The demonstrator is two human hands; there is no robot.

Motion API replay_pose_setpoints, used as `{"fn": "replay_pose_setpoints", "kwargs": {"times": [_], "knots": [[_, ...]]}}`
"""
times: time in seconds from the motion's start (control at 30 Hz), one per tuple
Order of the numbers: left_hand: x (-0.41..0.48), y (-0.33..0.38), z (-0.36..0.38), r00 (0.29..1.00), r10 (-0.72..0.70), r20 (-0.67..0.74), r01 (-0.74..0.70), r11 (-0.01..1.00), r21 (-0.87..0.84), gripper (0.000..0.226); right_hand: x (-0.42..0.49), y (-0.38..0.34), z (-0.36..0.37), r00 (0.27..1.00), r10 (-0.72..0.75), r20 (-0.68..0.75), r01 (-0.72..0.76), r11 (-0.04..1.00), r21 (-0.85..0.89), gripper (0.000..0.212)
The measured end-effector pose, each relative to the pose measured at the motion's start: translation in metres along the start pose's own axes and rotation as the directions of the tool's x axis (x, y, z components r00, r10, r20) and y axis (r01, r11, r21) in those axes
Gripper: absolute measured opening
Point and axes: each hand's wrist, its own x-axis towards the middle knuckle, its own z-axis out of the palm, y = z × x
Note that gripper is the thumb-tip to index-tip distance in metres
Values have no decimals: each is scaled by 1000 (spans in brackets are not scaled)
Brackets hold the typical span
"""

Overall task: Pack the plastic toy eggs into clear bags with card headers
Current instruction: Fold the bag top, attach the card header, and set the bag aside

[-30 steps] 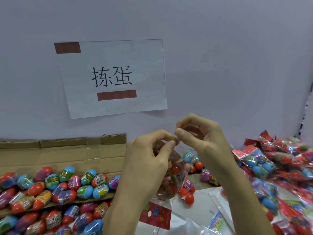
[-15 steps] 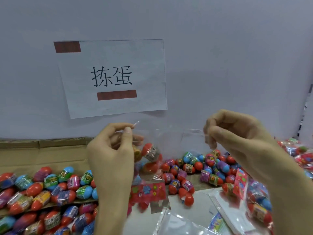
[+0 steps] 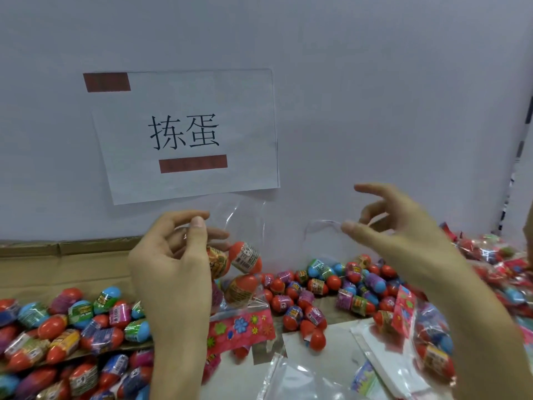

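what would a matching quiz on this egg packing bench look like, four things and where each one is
Things
1 sign
2 cardboard box
3 bag of eggs
4 packed bags

Places
a piled at the far right
b stuck on the wall
c hanging from the left hand, which pinches its top
d at the left, full of loose eggs

Pairs: 1-b, 2-d, 3-c, 4-a
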Motion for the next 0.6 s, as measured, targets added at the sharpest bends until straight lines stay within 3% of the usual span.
{"fn": "replay_pose_setpoints", "kwargs": {"times": [0.07,0.1,0.13,0.17,0.2,0.23,0.27,0.3,0.33,0.37,0.43,0.5,0.53,0.57,0.6], "knots": [[0,1,0,1000,14,12,-14,1000,4,18,-2,1,-8,995,-97,27,84,947,311,54],[0,3,0,1000,20,14,-20,1000,-1,17,-4,7,-7,986,-134,100,52,817,575,44],[-1,3,0,1000,24,18,-23,1000,-6,17,-10,9,-5,982,-112,155,-30,710,704,31],[-2,5,0,999,27,24,-27,1000,-9,17,-15,16,1,974,-61,218,-118,687,717,22],[-3,6,1,999,32,31,-32,999,-10,17,-17,30,7,966,78,245,-212,784,584,21],[-3,6,1,999,35,36,-35,999,-10,16,-33,51,13,967,-19,255,-70,940,334,26],[-4,6,1,999,35,38,-35,999,-9,16,-46,62,13,905,-60,420,-40,974,225,29],[-3,5,1,998,35,42,-35,999,-6,16,-45,60,4,883,88,461,-99,995,1,32],[-3,5,2,998,34,46,-34,999,-5,16,-36,47,-1,899,94,427,-50,992,-114,35],[-3,4,2,998,32,48,-31,999,-6,16,-26,27,-7,939,-30,344,42,999,-26,36],[-3,4,3,998,34,52,-34,999,-11,16,-16,-13,-26,954,-204,221,117,928,355,38],[-4,5,4,997,38,63,-37,999,-17,17,-18,-25,-38,869,-448,209,299,812,501,42],[-4,5,4,997,39,66,-37,999,-21,18,-19,-26,-39,818,-528,227,320,746,584,44],[-4,6,4,997,40,68,-38,999,-23,18,-24,-24,-32,795,-546,265,241,684,688,44],[-5,7,4,997,40,70,-39,999,-25,18,-32,-21,-26,794,-480,373,27,640,768,44]]}}
